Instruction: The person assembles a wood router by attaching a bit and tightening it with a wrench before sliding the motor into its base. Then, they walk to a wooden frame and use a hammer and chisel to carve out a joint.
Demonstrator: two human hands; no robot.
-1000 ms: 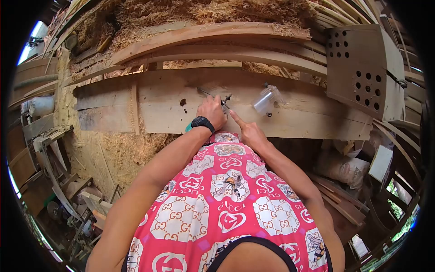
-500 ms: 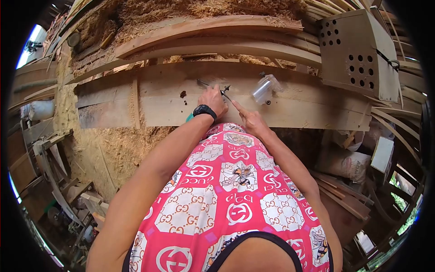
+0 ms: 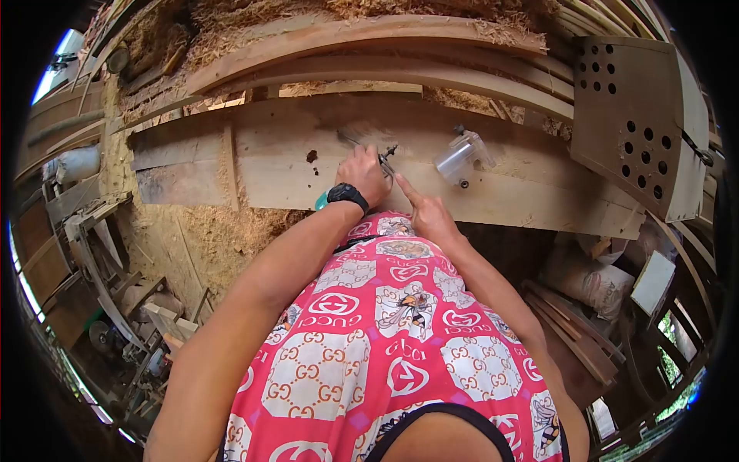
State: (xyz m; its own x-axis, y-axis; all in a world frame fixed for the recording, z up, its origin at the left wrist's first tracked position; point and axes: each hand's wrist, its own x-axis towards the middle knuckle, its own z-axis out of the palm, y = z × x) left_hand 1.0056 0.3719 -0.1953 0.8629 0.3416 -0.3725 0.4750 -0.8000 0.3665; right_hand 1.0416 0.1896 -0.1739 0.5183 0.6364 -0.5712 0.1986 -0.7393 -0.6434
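Note:
My left hand (image 3: 365,174), with a black watch at the wrist, is closed over a teal-bodied trim router (image 3: 322,199), mostly hidden under hand and wrist. A dark metal end (image 3: 386,159) shows at the fingers' right side. Beyond the knuckles, a slim grey wrench-like bar (image 3: 347,138) pokes out to the upper left. My right hand (image 3: 433,214) has its index finger stretched out, the tip right at the metal end; its other fingers are curled. To the right lies a clear plastic router base (image 3: 459,159) with dark knobs.
The wide wooden board (image 3: 531,181) supports all this. Dark crumbs (image 3: 312,156) lie left of my hands. Long curved planks (image 3: 369,48) and wood shavings (image 3: 462,9) are behind it. A box with round holes (image 3: 627,115) stands at the right end, with a sack (image 3: 589,281) below.
My right index fingertip has come closer to my left hand, and the slim metal bar between them no longer shows at length. The view has shifted slightly, so the box sits further right.

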